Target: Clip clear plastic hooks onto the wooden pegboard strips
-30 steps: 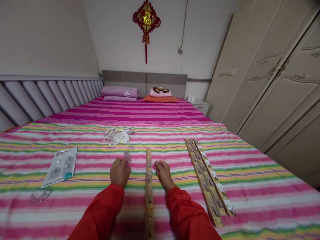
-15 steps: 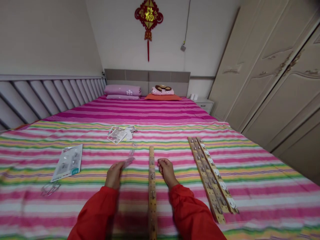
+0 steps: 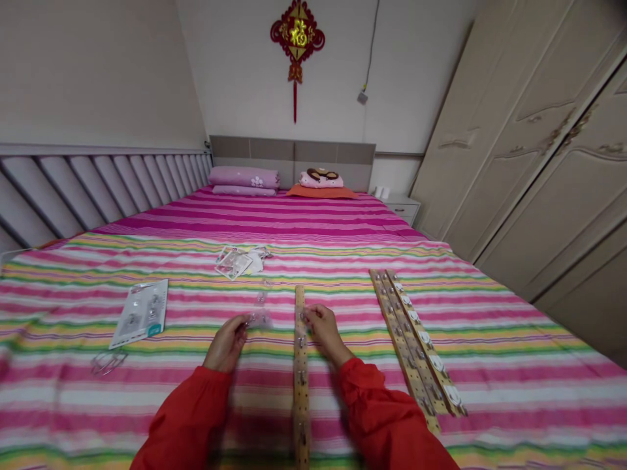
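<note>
Pinching clear plastic strip (image 3: 259, 312) in left grip (image 3: 226, 344) — right grip (image 3: 326, 329) pressed together at wooden rail (image 3: 301, 385)

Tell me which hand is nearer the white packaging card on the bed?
The left hand is right of the white packaging card, not touching it; the right hand is farther right, beyond the wooden strip.

Home, a bedroom. The left hand (image 3: 226, 344) and right hand (image 3: 326, 333) are over a wide bed (image 3: 274, 219) with striped bedding. Straight ahead of the hands: upholstered headboard (image 3: 294, 153), pink pillows (image 3: 243, 177). Ahead and right: small bedside cabinet (image 3: 402, 210); further right, tall cream wardrobe (image 3: 529, 137) with carved doors. Left: padded wall panelling (image 3: 88, 189). Red Chinese knot ornament (image 3: 297, 39) hangs on the wall above the headboard.
</note>
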Demonstrator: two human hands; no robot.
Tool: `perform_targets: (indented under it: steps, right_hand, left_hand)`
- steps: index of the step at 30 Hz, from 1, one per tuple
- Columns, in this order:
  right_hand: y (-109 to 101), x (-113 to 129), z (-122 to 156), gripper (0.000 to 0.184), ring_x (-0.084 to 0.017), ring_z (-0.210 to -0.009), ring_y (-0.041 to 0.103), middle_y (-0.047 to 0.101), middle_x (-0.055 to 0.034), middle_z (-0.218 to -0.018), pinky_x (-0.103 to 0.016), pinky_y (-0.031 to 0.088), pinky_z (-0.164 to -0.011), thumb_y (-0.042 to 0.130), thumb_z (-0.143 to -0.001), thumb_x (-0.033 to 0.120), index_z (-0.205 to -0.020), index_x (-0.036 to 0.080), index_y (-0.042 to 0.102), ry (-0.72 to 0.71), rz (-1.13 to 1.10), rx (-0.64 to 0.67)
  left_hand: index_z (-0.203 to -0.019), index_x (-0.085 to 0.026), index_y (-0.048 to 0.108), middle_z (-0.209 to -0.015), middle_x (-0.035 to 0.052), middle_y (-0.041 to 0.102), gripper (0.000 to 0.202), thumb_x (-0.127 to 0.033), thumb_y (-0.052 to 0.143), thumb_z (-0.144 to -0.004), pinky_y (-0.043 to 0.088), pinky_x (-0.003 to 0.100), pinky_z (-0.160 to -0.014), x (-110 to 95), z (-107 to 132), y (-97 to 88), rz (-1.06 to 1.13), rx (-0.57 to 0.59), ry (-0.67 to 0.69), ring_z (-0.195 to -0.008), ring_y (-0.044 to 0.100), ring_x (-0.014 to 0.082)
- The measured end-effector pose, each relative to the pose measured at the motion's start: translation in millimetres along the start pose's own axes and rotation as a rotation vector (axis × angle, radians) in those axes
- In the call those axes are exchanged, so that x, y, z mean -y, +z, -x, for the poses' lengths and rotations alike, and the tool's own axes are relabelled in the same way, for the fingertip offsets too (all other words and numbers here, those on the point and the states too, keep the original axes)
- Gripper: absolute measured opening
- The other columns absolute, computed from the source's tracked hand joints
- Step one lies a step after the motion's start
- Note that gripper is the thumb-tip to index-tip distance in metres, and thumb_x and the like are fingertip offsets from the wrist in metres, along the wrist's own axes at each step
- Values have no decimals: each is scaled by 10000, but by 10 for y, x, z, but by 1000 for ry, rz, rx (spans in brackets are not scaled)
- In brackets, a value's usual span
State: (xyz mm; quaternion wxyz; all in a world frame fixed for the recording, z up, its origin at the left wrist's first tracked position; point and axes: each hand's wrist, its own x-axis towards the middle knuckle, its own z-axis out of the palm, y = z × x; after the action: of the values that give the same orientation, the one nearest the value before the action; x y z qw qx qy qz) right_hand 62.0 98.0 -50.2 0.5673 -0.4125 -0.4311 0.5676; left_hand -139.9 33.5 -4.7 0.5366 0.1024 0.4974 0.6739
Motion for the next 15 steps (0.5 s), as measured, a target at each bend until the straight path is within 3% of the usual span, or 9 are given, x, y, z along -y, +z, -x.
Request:
perform_targets:
  steps: [5, 11, 15]
  right_hand:
    - [357, 248, 118, 165, -130, -565, 515, 620, 11, -617, -234, 389, -519, 655, -648, 317, -727, 183, 711, -142, 220, 220]
    - [517, 414, 217, 154, -137, -629, 528, 631, -20, -734, -235, 410, -551, 640, -692, 293, -769, 205, 739, -292, 315, 225]
    - [533, 413, 224, 127, -124, -588, 503, 637, -18, -702, -222, 395, -520, 644, -682, 256, -750, 195, 733, -294, 333, 245]
  left_hand:
    - [-638, -116, 612, -545, -26, 615, 176, -18, 546, -767, 413, 116, -395, -91, 113, 96, 69, 19, -75, -424, 526, 30]
    - [-640, -121, 612, -584, -15, 635, 170, -2, 554, -747, 434, 132, -414, -194, 272, 166, 75, 64, -89, -458, 560, 45]
    - [-640, -117, 621, -593, -13, 635, 172, -2, 554, -749, 438, 131, -423, -188, 281, 140, 63, 101, -76, -468, 559, 42]
